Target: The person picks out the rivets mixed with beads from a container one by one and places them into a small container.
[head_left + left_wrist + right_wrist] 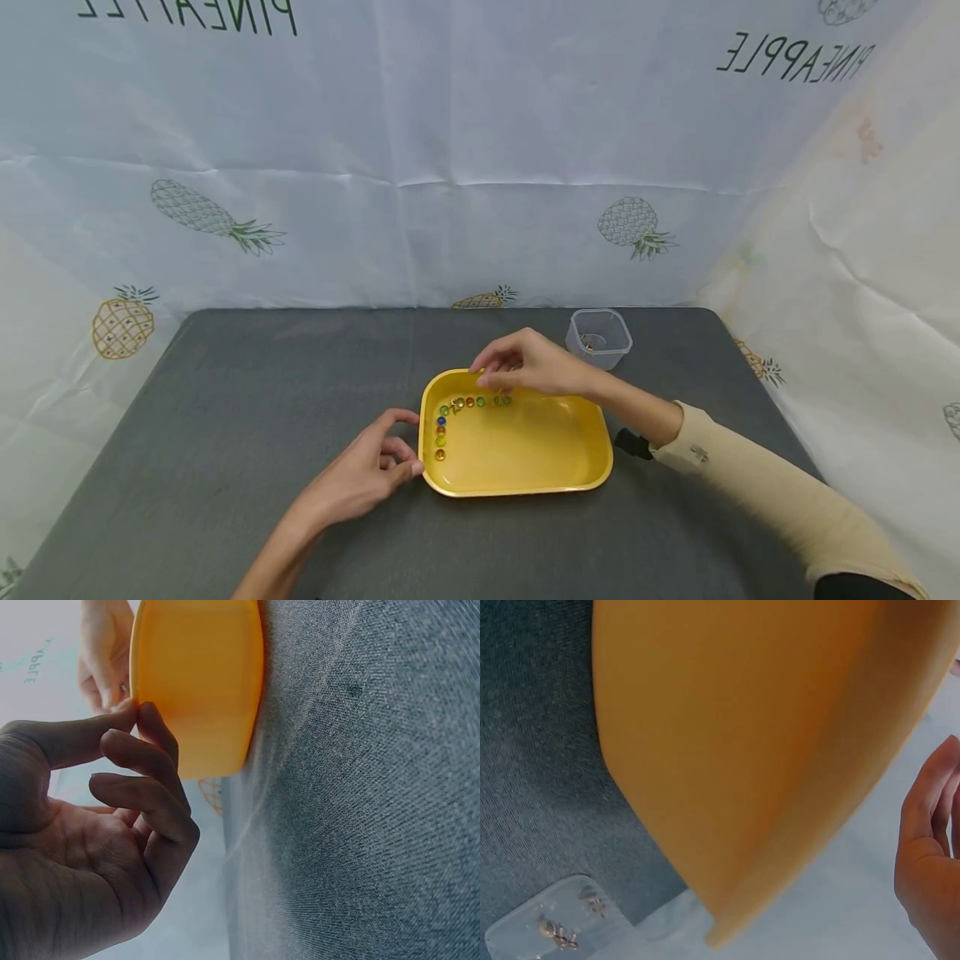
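Observation:
A yellow tray (525,450) lies on the grey table. My left hand (367,467) holds its left edge, index finger and thumb on the rim; the left wrist view shows those fingertips at the tray's outer wall, the other fingers curled. Above the far rim hovers my right hand (528,364), thumb and fingers bent together. A small shiny piece (124,688) shows at its fingertips in the left wrist view, its kind too small to make out. Inside the tray, coloured glass marbles (441,431) run along the left and far sides, with a small gold-coloured piece (455,407) among them.
A clear plastic container (600,337) stands behind the tray to the right, holding a few small metal pieces (559,935). A black object (633,443) shows under the right wrist. Pineapple-print cloth (420,225) hangs behind the table.

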A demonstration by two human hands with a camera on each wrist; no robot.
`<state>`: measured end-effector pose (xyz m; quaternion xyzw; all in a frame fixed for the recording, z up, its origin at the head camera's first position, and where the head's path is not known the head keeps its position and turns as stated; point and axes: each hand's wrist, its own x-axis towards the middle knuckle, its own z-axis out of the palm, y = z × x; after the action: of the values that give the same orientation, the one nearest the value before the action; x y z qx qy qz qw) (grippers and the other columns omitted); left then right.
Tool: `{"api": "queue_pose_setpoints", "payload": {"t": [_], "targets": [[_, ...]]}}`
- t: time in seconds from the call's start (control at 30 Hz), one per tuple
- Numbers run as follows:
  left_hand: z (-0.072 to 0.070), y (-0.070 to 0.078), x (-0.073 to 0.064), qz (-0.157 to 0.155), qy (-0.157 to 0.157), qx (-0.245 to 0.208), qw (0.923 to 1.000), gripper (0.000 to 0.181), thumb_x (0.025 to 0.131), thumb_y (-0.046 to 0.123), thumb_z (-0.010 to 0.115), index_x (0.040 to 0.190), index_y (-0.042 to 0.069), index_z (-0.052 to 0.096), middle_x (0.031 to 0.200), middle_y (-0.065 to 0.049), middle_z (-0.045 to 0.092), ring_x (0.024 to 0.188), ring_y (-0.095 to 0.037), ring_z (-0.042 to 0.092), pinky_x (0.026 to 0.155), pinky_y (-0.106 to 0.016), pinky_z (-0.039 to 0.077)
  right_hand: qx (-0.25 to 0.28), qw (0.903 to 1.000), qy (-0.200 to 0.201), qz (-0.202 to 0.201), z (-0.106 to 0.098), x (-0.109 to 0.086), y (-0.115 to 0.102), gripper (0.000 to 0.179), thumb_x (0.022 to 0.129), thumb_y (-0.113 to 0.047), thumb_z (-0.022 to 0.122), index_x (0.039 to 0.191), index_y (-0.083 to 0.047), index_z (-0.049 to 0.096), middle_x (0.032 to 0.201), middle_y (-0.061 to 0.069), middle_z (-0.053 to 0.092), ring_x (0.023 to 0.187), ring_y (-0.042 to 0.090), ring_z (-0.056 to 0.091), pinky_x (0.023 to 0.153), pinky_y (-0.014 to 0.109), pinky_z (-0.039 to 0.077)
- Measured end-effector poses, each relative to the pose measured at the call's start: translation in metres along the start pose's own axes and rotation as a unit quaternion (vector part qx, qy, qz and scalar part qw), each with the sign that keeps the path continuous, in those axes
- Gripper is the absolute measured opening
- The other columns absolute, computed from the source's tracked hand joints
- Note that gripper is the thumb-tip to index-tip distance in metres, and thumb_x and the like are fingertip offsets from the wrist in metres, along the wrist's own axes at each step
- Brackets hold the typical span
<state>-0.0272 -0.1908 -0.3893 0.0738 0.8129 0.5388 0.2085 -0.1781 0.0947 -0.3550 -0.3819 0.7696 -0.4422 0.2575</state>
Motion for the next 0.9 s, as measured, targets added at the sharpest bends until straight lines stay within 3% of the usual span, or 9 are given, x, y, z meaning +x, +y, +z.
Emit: {"api": "queue_pose_setpoints", "payload": {"t": [0.13, 0.37, 0.5, 0.9], "targets": [[0.0, 0.0, 0.0, 0.0, -0.001, 0.001, 1.0, 0.06, 0.104, 0.012, 0.073, 0.152, -0.003, 0.041, 0.1, -0.014, 0.075, 0.076, -0.023, 0.064, 0.065, -0.026, 0.047, 0.01, 0.9998, -0.014, 0.005, 0.006, 0.004, 0.007, 0.028, 0.102, -0.007, 0.074, 0.127, 0.006, 0.073, 0.104, 0.03, 0.077, 0.09, 0.055, 0.071, 0.083, 0.058, 0.063], [0.0, -0.001, 0.001, -0.001, -0.005, -0.005, 1.0, 0.06, 0.104, 0.013, 0.072, 0.152, -0.003, 0.04, 0.101, -0.014, 0.075, 0.075, -0.022, 0.063, 0.064, -0.026, 0.047, 0.031, 0.9988, -0.034, 0.015, 0.021, 0.01, 0.017, 0.028, 0.102, -0.005, 0.074, 0.127, 0.008, 0.072, 0.105, 0.031, 0.077, 0.092, 0.052, 0.074, 0.08, 0.042, 0.067], [-0.001, -0.001, 0.0, 0.0, -0.006, -0.005, 1.0, 0.06, 0.105, 0.013, 0.072, 0.153, -0.003, 0.04, 0.101, -0.012, 0.075, 0.077, -0.023, 0.064, 0.065, -0.027, 0.047, 0.05, 0.9977, -0.037, 0.029, 0.03, 0.013, 0.022, 0.029, 0.102, -0.004, 0.074, 0.128, 0.009, 0.071, 0.106, 0.032, 0.077, 0.094, 0.051, 0.075, 0.081, 0.046, 0.067], [-0.002, -0.001, 0.0, -0.002, -0.009, -0.006, 0.9999, 0.06, 0.105, 0.013, 0.071, 0.154, -0.002, 0.039, 0.103, -0.013, 0.076, 0.078, -0.023, 0.064, 0.065, -0.027, 0.047, 0.068, 0.9962, -0.011, 0.053, 0.05, 0.019, 0.036, 0.029, 0.102, -0.008, 0.075, 0.129, 0.003, 0.073, 0.105, 0.022, 0.081, 0.083, 0.027, 0.079, 0.076, 0.037, 0.067]]}}
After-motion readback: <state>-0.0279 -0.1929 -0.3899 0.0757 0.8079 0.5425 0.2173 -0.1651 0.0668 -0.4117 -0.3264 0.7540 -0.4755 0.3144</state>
